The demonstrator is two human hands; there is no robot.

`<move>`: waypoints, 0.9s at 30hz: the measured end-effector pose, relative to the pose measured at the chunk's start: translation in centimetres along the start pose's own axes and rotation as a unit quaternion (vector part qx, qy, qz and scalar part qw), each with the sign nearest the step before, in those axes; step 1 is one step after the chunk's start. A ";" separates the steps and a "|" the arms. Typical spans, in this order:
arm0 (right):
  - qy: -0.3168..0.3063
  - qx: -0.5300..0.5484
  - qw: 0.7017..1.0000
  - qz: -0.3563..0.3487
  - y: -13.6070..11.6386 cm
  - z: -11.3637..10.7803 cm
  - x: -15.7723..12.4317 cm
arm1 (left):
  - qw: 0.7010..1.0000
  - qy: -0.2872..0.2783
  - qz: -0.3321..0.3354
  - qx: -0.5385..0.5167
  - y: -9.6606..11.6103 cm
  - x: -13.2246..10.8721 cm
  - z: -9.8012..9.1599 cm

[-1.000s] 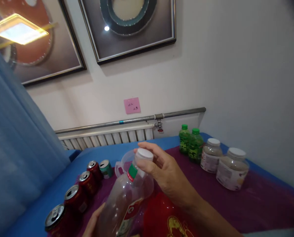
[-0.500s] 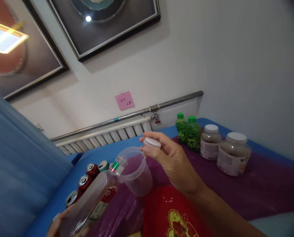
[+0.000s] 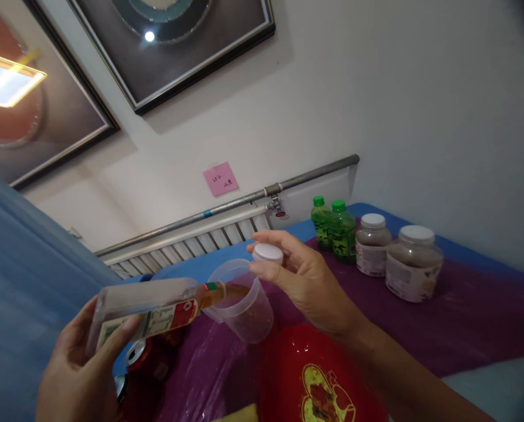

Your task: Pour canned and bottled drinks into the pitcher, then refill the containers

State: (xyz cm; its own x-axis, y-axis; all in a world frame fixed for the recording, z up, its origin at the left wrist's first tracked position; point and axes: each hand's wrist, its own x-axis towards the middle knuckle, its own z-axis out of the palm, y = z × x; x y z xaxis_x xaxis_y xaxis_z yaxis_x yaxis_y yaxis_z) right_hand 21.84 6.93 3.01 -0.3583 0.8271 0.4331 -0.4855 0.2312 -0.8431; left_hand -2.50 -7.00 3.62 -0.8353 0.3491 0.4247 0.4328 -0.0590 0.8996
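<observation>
My left hand (image 3: 84, 363) is wrapped round a clear bottle (image 3: 147, 310) with a green, white and red label. The bottle lies tilted nearly level, and brown liquid runs from its neck into a clear plastic measuring jug (image 3: 248, 319). My right hand (image 3: 306, 281) pinches a white round cap (image 3: 268, 253) between thumb and fingers, just above the jug's right rim. Below my right forearm sits a red basin-like object (image 3: 315, 375) with a gold print. Soda cans (image 3: 145, 354) stand under the bottle, partly hidden by it.
Two green bottles (image 3: 334, 231) and two clear jars with white lids (image 3: 394, 258) stand at the right on a purple cloth (image 3: 473, 319). A radiator (image 3: 191, 243) and pipe run along the wall behind. A blue curtain (image 3: 20, 281) hangs at the left.
My left hand has raised the bottle's base and tipped it nearly level, and brown liquid now flows into the jug. My right hand keeps the cap in almost the same place.
</observation>
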 end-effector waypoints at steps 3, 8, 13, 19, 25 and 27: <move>-0.006 -0.024 1.000 -0.001 0.4 -0.2 0.3 | 0.998 0.006 -0.008 0.058 3.6 -1.6 2.5; 0.001 -0.063 0.998 0.010 1.3 -0.5 0.9 | 1.000 -0.014 0.005 0.007 6.5 -2.7 4.7; 0.001 -0.167 0.986 0.028 2.3 -0.4 1.3 | 0.999 -0.011 0.026 0.034 6.6 -2.6 5.3; -0.027 -0.260 0.965 0.019 3.1 -0.2 1.4 | 0.997 -0.016 0.018 0.080 6.0 -2.4 3.9; -0.025 -0.255 0.966 -0.015 4.3 -0.4 1.5 | 0.993 -0.051 0.006 0.102 2.9 -0.9 0.8; -0.028 -0.246 0.969 -0.016 4.6 -0.5 1.6 | 0.991 -0.070 -0.005 0.111 1.7 -0.4 -0.6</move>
State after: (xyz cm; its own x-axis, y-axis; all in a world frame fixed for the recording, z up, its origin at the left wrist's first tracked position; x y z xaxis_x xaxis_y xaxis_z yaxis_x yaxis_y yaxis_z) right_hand 19.40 9.56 -0.37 -0.3995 0.7891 0.4666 -0.0634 0.4840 -0.8728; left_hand -1.61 -7.77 4.98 -0.7910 0.4766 0.3837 0.5017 0.1463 0.8526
